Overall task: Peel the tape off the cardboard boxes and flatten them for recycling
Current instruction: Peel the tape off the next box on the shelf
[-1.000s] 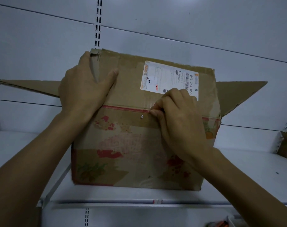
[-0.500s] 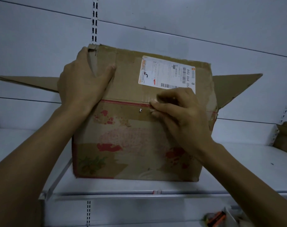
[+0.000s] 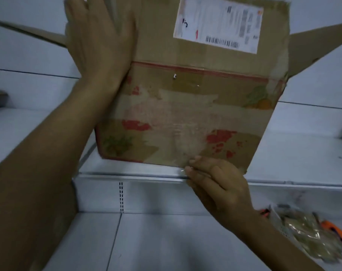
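A brown cardboard box [image 3: 195,106] stands on a white shelf, its face toward me, with a white shipping label [image 3: 218,24] at the top and a red line across the middle. Side flaps stick out left and right. My left hand [image 3: 99,38] lies flat against the box's upper left corner, fingers spread. My right hand [image 3: 215,178] is at the box's bottom edge, thumb and fingers pinched on a strip of clear tape [image 3: 185,145] that runs up the box face.
The white shelf edge [image 3: 146,176] runs below the box, with a lower white shelf beneath. A pile of crumpled clear tape [image 3: 310,229] and an orange-handled tool [image 3: 330,225] lie at the lower right. Another brown box corner shows at the far right.
My right hand has dropped from the box's middle seam to its bottom edge, drawing clear tape down with it. The view has moved closer and lower. My left hand stays on the upper left corner.
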### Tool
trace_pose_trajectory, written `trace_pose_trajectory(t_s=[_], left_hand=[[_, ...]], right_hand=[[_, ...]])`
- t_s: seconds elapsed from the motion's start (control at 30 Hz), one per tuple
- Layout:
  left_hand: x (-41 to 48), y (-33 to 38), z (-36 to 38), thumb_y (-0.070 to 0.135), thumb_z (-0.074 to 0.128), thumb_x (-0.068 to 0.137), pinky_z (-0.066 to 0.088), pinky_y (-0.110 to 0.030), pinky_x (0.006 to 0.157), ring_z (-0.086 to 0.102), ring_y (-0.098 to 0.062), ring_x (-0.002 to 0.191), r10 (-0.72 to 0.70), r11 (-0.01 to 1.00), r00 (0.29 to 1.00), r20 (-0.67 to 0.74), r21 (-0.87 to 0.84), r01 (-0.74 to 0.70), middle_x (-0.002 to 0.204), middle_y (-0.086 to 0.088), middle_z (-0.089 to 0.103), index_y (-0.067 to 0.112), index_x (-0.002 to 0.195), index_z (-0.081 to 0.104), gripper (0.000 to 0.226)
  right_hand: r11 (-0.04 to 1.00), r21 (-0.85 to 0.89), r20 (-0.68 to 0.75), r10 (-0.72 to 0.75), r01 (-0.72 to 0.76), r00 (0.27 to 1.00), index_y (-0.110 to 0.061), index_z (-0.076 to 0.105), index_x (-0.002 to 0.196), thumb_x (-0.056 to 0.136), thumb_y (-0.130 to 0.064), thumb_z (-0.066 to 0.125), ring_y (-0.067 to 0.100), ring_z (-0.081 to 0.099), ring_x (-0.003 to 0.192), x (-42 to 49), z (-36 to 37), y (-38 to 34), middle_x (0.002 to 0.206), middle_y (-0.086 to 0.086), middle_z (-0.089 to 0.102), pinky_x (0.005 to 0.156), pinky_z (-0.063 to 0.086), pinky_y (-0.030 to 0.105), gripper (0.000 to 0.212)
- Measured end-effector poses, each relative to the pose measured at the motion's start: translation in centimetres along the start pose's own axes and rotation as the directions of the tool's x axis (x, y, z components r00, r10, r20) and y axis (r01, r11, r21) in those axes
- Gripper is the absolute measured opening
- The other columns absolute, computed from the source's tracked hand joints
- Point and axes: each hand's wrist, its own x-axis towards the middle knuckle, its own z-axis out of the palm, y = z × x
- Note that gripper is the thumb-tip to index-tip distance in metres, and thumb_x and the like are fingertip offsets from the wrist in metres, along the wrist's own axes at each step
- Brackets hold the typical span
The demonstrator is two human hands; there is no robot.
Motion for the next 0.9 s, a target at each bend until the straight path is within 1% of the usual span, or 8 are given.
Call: trace_pose_trajectory(t_s=[0.1, 0.2, 0.27, 0.37, 0.57, 0.7, 0.77, 0.9], left_hand=[[-4.1, 0.0, 0.1, 0.045, 0.022, 0.099, 0.009, -0.039, 0.115, 0.018, -0.028, 0.145, 0.162, 0.976, 0.987, 0.0, 0.15, -0.16, 0.156, -0.016, 0.02, 0.021, 0.149, 0.028, 0.056], [-9.8, -0.6, 0.6, 0.044, 0.021, 0.101, 0.007, -0.052, 0.115, 0.008, -0.032, 0.146, 0.349, 0.906, 0.925, 0.151, 0.198, -0.374, 0.157, -0.021, 0.013, 0.019, 0.152, 0.015, 0.056], [-12.4, -1.3, 1.2, 0.048, 0.023, 0.101, 0.006, -0.054, 0.115, 0.004, -0.031, 0.145, 0.514, 0.818, 0.825, 0.234, 0.157, -0.554, 0.158, -0.019, 0.008, 0.021, 0.151, 0.01, 0.058], [-13.2, -2.3, 1.1, 0.054, 0.029, 0.098, 0.009, -0.057, 0.114, 0.014, -0.037, 0.143, 0.707, 0.658, 0.642, 0.299, 0.056, -0.751, 0.155, -0.02, 0.019, 0.025, 0.149, 0.024, 0.058], [-12.4, -2.6, -0.3, 0.061, 0.036, 0.094, 0.006, -0.061, 0.113, 0.008, -0.042, 0.143, 0.722, 0.602, 0.554, 0.415, 0.018, -0.798, 0.153, -0.028, 0.019, 0.023, 0.15, 0.025, 0.068], [-13.1, -2.5, -0.8, 0.071, 0.031, 0.088, -0.001, -0.058, 0.113, 0.006, -0.045, 0.142, 0.671, 0.645, 0.558, 0.489, -0.014, -0.764, 0.154, -0.028, 0.012, 0.022, 0.151, 0.02, 0.079], [-13.5, -2.4, -1.1, 0.071, 0.031, 0.087, -0.002, -0.055, 0.114, 0.004, -0.042, 0.144, 0.646, 0.695, 0.586, 0.489, -0.06, -0.716, 0.155, -0.026, 0.011, 0.022, 0.15, 0.023, 0.08], [-13.6, -2.2, -1.3, 0.074, 0.038, 0.083, -0.003, -0.055, 0.115, 0.001, -0.039, 0.145, 0.632, 0.729, 0.608, 0.48, -0.104, -0.676, 0.157, -0.023, 0.009, 0.02, 0.15, 0.027, 0.087]], right_hand=[[0.996, -0.001, -0.011, 0.085, -0.085, 0.996, -0.002, 0.074, 0.102, 0.085, -0.016, 0.073, 0.027, 0.065, 0.1, -0.2, 0.1, -0.7, 0.108, 0.012, 0.069, 0.086, 0.049, 0.036, 0.022], [0.992, 0.003, -0.029, 0.13, -0.129, 0.991, -0.003, 0.073, 0.104, 0.088, -0.019, 0.07, 0.028, 0.064, 0.101, -0.4, 0.3, -1.6, 0.109, 0.012, 0.069, 0.088, 0.048, 0.037, 0.024], [0.988, 0.01, -0.015, 0.152, -0.152, 0.988, -0.004, 0.072, 0.106, 0.088, -0.021, 0.067, 0.027, 0.063, 0.104, -1.3, 0.7, -2.9, 0.111, 0.011, 0.068, 0.091, 0.045, 0.036, 0.025], [0.987, 0.02, 0.039, 0.156, -0.157, 0.987, -0.007, 0.073, 0.104, 0.087, -0.024, 0.068, 0.023, 0.059, 0.108, -4.4, 1.5, -4.9, 0.111, 0.008, 0.069, 0.093, 0.042, 0.032, 0.025], [0.989, 0.047, -0.095, 0.146, -0.142, 0.985, -0.011, 0.075, 0.102, 0.084, -0.021, 0.073, 0.02, 0.06, 0.102, -4.9, -0.9, -7.2, 0.113, 0.003, 0.059, 0.09, 0.043, 0.03, 0.021], [0.978, 0.012, -0.217, 0.206, -0.209, 0.954, -0.012, 0.065, 0.118, 0.088, -0.014, 0.065, 0.028, 0.055, 0.108, 0.0, -3.2, -4.1, 0.122, 0.014, 0.057, 0.088, 0.041, 0.037, 0.03], [0.962, -0.032, -0.15, 0.265, -0.273, 0.952, -0.005, 0.06, 0.126, 0.091, -0.028, 0.063, 0.031, 0.048, 0.119, 2.1, -3.0, -1.9, 0.133, 0.023, 0.049, 0.094, 0.039, 0.041, 0.042], [0.959, -0.243, 0.131, 0.179, -0.143, 0.975, -0.004, 0.044, 0.14, 0.086, -0.066, 0.05, 0.035, 0.035, 0.134, 2.8, -1.0, 0.6, 0.148, 0.024, 0.034, 0.104, 0.032, 0.048, 0.083]])
